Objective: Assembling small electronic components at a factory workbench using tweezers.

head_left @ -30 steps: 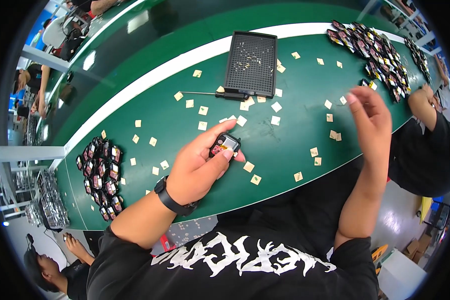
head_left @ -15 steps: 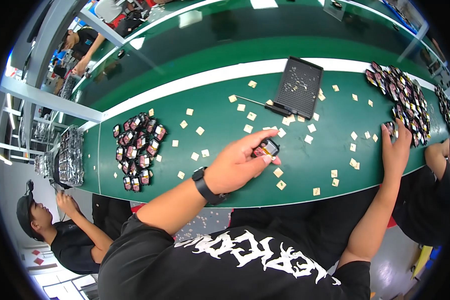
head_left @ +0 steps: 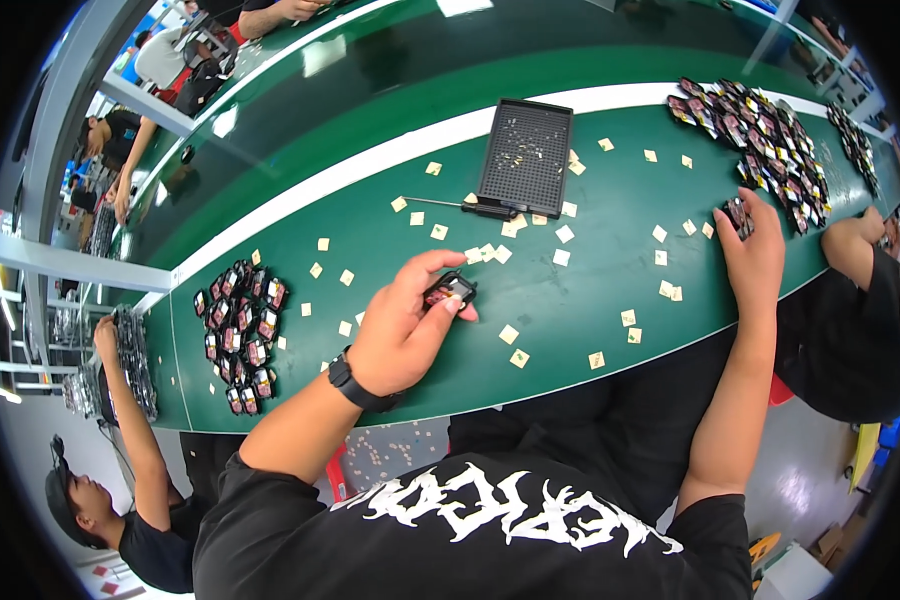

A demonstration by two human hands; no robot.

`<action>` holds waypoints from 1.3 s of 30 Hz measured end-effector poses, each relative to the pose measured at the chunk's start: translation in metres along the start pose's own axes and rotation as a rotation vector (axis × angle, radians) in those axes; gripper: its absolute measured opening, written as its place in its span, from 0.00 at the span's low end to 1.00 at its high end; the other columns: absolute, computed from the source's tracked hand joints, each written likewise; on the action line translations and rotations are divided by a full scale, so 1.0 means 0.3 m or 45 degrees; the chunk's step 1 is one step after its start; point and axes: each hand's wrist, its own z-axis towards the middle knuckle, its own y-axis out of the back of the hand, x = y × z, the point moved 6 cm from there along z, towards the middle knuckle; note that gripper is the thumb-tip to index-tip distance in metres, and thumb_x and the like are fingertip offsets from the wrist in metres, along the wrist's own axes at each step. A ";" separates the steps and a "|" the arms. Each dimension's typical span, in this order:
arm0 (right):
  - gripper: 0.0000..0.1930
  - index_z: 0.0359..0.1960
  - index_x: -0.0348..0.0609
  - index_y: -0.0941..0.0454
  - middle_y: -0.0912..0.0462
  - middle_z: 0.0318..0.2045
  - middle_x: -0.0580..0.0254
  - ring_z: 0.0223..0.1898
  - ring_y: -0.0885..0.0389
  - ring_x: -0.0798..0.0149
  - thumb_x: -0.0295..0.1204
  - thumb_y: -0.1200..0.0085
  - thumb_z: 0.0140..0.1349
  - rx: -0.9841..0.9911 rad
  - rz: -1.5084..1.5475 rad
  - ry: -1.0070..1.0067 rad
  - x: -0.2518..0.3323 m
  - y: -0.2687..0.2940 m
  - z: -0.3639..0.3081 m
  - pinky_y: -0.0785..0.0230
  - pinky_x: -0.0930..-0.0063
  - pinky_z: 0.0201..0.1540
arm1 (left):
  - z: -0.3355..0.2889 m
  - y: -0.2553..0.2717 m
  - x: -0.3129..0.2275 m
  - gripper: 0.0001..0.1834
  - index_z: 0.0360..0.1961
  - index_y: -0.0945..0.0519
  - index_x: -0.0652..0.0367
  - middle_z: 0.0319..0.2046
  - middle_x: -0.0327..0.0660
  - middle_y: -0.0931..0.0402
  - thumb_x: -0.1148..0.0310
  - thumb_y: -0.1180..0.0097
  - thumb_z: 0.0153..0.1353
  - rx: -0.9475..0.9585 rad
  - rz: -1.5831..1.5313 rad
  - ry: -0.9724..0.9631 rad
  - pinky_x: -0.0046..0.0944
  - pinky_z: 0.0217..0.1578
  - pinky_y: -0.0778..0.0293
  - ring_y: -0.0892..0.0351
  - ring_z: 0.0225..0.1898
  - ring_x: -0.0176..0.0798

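Observation:
Between the thumb and fingers of my left hand (head_left: 407, 325) is a small black plastic module (head_left: 452, 289) with a grey face and a pinkish label, held above the green table. A dark watch sits on that wrist. Over at the right, my right hand (head_left: 753, 240) grips another black module (head_left: 738, 217) beside a large heap of similar modules (head_left: 760, 140); the fingers partly cover it. A second cluster of these labelled modules (head_left: 240, 330) lies left of my left hand. Small cream square pieces (head_left: 562, 257) are scattered on the table between my hands.
Beyond my hands lies a black gridded tray (head_left: 525, 155) with small bits in it. A screwdriver (head_left: 485, 210) rests against its near edge. A co-worker (head_left: 120, 510) sits at left near stacked silvery packs (head_left: 133, 365); another person's arm (head_left: 855, 245) is at far right.
The whole view has shifted, so the table contents appear farther left and higher. My left hand has moved slightly left with its module. The left co-worker's arm has risen toward the silvery stack.

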 end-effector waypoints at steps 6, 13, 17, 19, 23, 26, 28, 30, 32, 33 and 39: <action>0.23 0.54 0.38 0.21 0.20 0.48 0.49 0.49 0.20 0.51 0.34 0.33 0.59 -0.057 -0.094 -0.021 -0.011 0.001 0.009 0.27 0.63 0.53 | 0.007 0.037 0.058 0.20 0.63 0.34 0.62 0.40 0.47 0.19 0.76 0.52 0.72 -0.012 -0.184 0.078 0.27 0.25 0.36 0.37 0.24 0.23; 0.21 0.54 0.38 0.19 0.18 0.50 0.48 0.52 0.19 0.48 0.36 0.35 0.62 0.035 -0.073 -0.110 -0.043 -0.038 0.034 0.28 0.62 0.57 | 0.009 0.083 0.085 0.28 0.66 0.35 0.62 0.47 0.51 0.20 0.79 0.54 0.63 0.014 -0.576 0.120 0.27 0.29 0.33 0.33 0.26 0.26; 0.23 0.57 0.41 0.20 0.19 0.47 0.55 0.38 0.20 0.71 0.34 0.33 0.62 0.131 0.112 -0.382 -0.128 -0.040 0.035 0.27 0.77 0.41 | -0.007 0.107 0.079 0.32 0.68 0.36 0.63 0.50 0.50 0.21 0.82 0.58 0.59 0.009 -0.528 0.074 0.28 0.33 0.31 0.33 0.30 0.27; 0.23 0.57 0.41 0.20 0.19 0.48 0.57 0.41 0.21 0.72 0.33 0.32 0.61 0.120 0.210 -0.409 -0.143 -0.040 0.036 0.28 0.77 0.43 | -0.015 0.113 0.078 0.32 0.68 0.36 0.63 0.51 0.48 0.22 0.85 0.58 0.59 0.017 -0.452 -0.002 0.28 0.37 0.31 0.35 0.30 0.26; 0.24 0.58 0.42 0.20 0.20 0.50 0.60 0.45 0.22 0.72 0.32 0.31 0.60 0.010 0.188 -0.392 -0.137 -0.015 0.029 0.30 0.77 0.44 | -0.023 0.112 0.086 0.32 0.67 0.35 0.64 0.52 0.47 0.22 0.87 0.59 0.59 0.015 -0.466 0.009 0.29 0.40 0.30 0.26 0.37 0.28; 0.24 0.58 0.40 0.20 0.20 0.50 0.63 0.41 0.22 0.75 0.30 0.30 0.59 -0.113 0.232 -0.296 -0.092 -0.003 0.020 0.30 0.80 0.41 | -0.026 0.118 0.092 0.32 0.66 0.34 0.65 0.52 0.46 0.24 0.89 0.60 0.59 0.021 -0.278 -0.097 0.31 0.47 0.28 0.20 0.49 0.33; 0.24 0.57 0.40 0.20 0.20 0.50 0.64 0.36 0.24 0.78 0.29 0.31 0.59 -0.076 0.300 -0.295 -0.045 -0.011 0.013 0.32 0.83 0.37 | -0.030 0.115 0.096 0.30 0.66 0.33 0.66 0.53 0.45 0.25 0.90 0.60 0.60 0.056 -0.175 -0.059 0.35 0.55 0.28 0.22 0.59 0.38; 0.23 0.57 0.39 0.20 0.20 0.49 0.66 0.31 0.26 0.81 0.27 0.31 0.59 -0.038 0.371 -0.298 -0.008 -0.026 -0.002 0.35 0.86 0.33 | -0.032 0.116 0.090 0.30 0.66 0.33 0.66 0.54 0.45 0.26 0.90 0.59 0.60 0.064 -0.144 -0.039 0.36 0.57 0.29 0.21 0.58 0.38; 0.22 0.55 0.39 0.20 0.21 0.49 0.68 0.25 0.35 0.86 0.25 0.31 0.59 0.070 0.380 -0.331 0.016 -0.043 -0.017 0.43 0.89 0.26 | -0.029 0.110 0.089 0.30 0.66 0.33 0.66 0.54 0.46 0.27 0.89 0.59 0.61 0.075 -0.115 -0.025 0.37 0.59 0.29 0.21 0.57 0.39; 0.20 0.52 0.40 0.19 0.20 0.47 0.69 0.24 0.40 0.87 0.23 0.30 0.56 0.060 0.370 -0.208 0.056 -0.036 -0.028 0.47 0.88 0.24 | -0.028 0.107 0.090 0.29 0.66 0.33 0.66 0.54 0.45 0.26 0.89 0.59 0.61 0.066 -0.143 -0.022 0.37 0.60 0.30 0.21 0.57 0.39; 0.19 0.43 0.43 0.18 0.18 0.49 0.62 0.28 0.25 0.75 0.21 0.28 0.48 0.399 0.692 0.357 0.496 -0.089 -0.182 0.34 0.80 0.27 | -0.013 0.100 0.077 0.28 0.66 0.33 0.66 0.51 0.45 0.23 0.87 0.57 0.62 0.001 -0.346 -0.017 0.31 0.47 0.26 0.21 0.50 0.33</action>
